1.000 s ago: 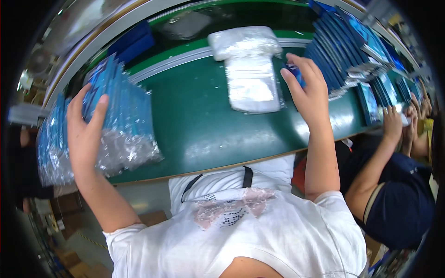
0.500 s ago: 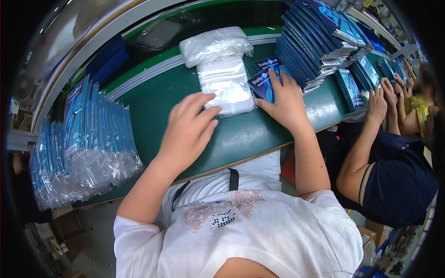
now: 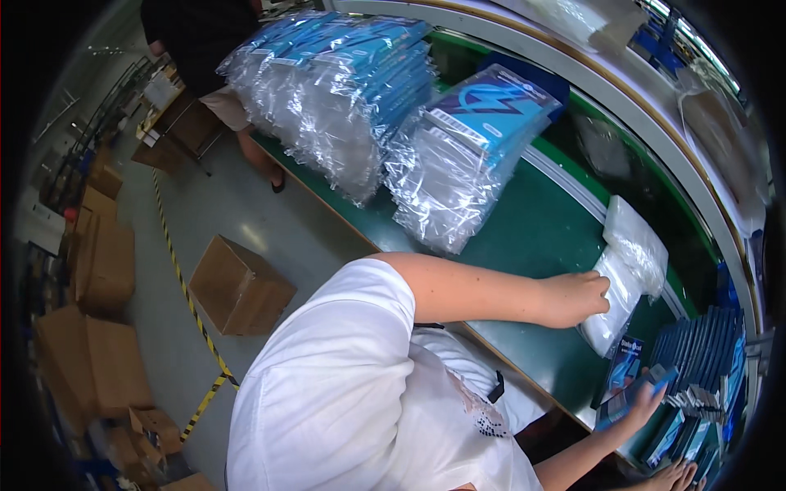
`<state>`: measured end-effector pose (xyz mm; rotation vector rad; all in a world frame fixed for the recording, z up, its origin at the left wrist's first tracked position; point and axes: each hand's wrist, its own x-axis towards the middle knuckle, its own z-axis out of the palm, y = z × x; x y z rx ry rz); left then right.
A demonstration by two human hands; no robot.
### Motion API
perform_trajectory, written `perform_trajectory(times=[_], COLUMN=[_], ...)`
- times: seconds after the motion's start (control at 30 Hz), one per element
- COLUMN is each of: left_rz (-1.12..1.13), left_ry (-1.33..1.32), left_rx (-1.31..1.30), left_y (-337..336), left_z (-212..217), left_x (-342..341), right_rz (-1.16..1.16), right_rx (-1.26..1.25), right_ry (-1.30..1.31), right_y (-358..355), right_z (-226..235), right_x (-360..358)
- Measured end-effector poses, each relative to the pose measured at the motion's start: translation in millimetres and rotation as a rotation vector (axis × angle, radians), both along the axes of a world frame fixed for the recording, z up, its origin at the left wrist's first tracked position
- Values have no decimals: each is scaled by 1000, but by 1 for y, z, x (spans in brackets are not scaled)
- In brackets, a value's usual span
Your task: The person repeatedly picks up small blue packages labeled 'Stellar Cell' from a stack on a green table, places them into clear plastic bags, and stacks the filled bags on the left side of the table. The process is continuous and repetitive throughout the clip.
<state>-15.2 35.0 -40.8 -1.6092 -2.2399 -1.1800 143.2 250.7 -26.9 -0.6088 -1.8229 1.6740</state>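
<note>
My left hand [image 3: 573,299] is closed, its curled fingertips at the upper layer of a stack of clear plastic bags [image 3: 612,315]. To the right, my right hand [image 3: 644,407] grips a thin blue box [image 3: 639,395], holding it above the table. Another dark blue box [image 3: 625,360] lies between the bag stack and that hand. A crumpled plastic bundle [image 3: 635,244] rests across the far end of the bags. My right thumb and fingers are partly hidden by the box.
Bagged blue boxes stand in a long row [image 3: 344,90] and a nearer pile [image 3: 483,123] on the green table [image 3: 524,221]. More unbagged boxes [image 3: 696,352] are stacked at the right. Another person's hand [image 3: 678,475] shows at lower right. Cardboard boxes [image 3: 241,286] sit on the floor.
The view has swung left, bringing the bagged piles and floor into sight. My left hand has closed at the bags. My right hand has lifted a blue box from the table.
</note>
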Motion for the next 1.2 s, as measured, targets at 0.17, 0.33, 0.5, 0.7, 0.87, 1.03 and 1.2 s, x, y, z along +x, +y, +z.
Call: perform_trajectory(times=[0.17, 0.33, 0.5, 0.7, 0.87, 1.03, 1.2], left_rz=[46, 28, 42, 77, 14, 54, -124], left_ry=[-66, -344, -269, -882, -544, -260, -521], left_rx=[87, 196, 302, 296, 233, 134, 74], left_y=[9, 10, 17, 4, -1, 0, -23], left_z=[4, 13, 8, 19, 16, 18, 56], left_x=[-4, -7, -15, -25, -28, -22, -4], right_rz=[505, 583, 711, 576, 523, 401, 132], right_rx=[-767, -653, -645, -593, -479, -381, -356], right_ry=[161, 141, 129, 36, 5, 20, 98], right_y=[-30, -43, -48, -54, -46, -52, -58], right_z=[20, 4, -5, 6, 0, 1, -1], right_x=[-2, -12, -38, -36, -33, -39, -36])
